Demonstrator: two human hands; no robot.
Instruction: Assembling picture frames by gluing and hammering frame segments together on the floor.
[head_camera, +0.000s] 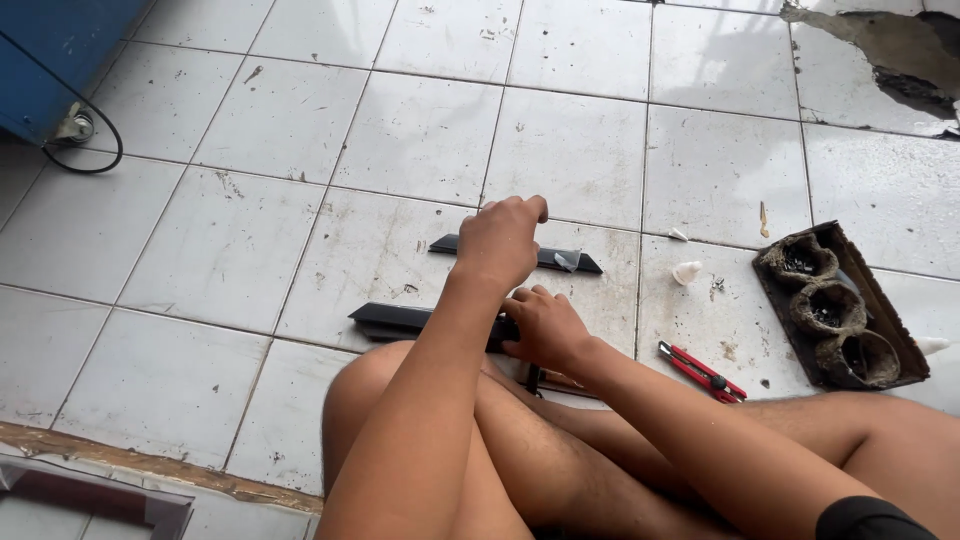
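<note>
Left hand loosely fisted over far black strip, grasp unclear; right hand clamps near black strip — could slip on dusty tile floor, open red utility knife close by

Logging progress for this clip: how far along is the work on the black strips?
Done: nothing is clearly finished.

In hand: the right hand presses the near black strip to the tile floor; the left hand hovers over the far black strip.

Left: the red utility knife lies untouched beside the knee.
</note>
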